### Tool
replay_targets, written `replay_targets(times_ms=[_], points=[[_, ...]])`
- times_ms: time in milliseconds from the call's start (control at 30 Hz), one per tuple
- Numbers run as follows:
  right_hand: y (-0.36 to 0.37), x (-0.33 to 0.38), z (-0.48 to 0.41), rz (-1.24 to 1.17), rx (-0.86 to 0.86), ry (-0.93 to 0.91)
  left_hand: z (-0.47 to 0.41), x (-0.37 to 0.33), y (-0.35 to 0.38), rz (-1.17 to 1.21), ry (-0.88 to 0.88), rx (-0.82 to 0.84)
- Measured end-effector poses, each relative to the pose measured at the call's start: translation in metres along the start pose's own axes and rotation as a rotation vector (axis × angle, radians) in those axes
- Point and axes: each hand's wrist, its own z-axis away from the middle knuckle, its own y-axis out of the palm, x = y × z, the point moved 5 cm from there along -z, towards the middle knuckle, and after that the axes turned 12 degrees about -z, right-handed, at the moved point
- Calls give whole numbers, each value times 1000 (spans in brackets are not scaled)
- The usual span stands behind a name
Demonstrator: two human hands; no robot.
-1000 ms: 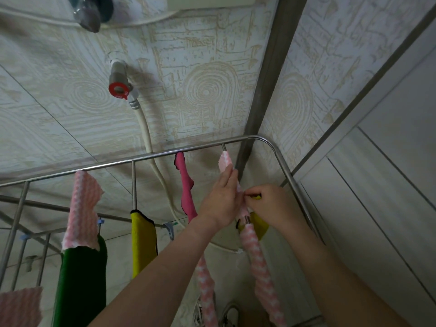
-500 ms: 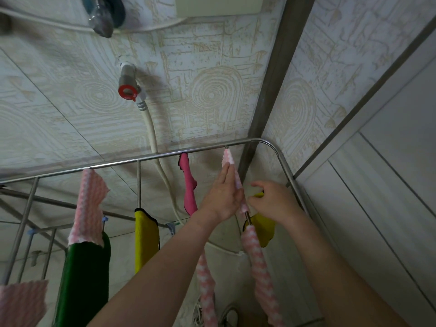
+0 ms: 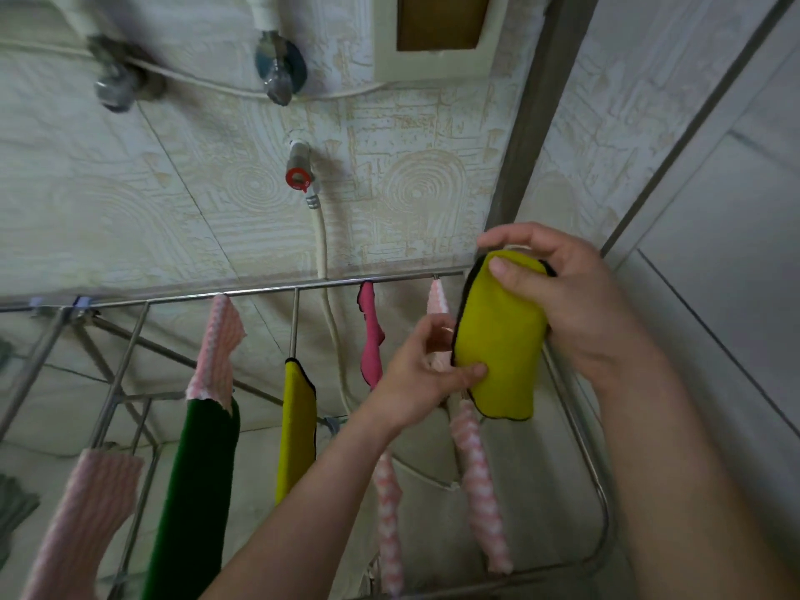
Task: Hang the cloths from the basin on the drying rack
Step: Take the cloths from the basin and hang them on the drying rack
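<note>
Yellow cloth (image 3: 498, 335) gripped by right hand (image 3: 558, 296), left hand (image 3: 422, 374) pinching edge.

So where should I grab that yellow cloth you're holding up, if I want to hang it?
Probably by its top edge, coming from above. The yellow cloth hangs limp from the right hand, which grips that edge, while the left hand pinches its lower left side. Holding the top lets the rest drop straight, ready to lay over the rack bar.
</note>
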Motion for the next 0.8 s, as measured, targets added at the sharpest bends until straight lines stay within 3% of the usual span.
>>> replay_targets(times_ms=[100,200,267,333,433,533,600,700,800], points=[[15,0,2,-331,25,90,20,-9,-24,97,-14,-10],[28,-12,0,-379,-22,193,47,-16,-61,141,0,-91],[41,-20,-1,-286,3,217,66,-21,-88,201,-12,-159],[61,-24,2,-188,138,230,84,-29,-123,263,4,-259],[92,-22,4,224,341,196,105,-44,-167,186,61,-350],[130,-17,0,662,316,1,123,-55,-203,115,117,-357],[149,-15,0,765,250,-100,133,-58,-222,71,93,-354],[189,-20,-3,538,213,-65,160,-51,-275,48,58,-409],[234,-27,0,-67,281,191,183,-36,-329,86,44,-478]])
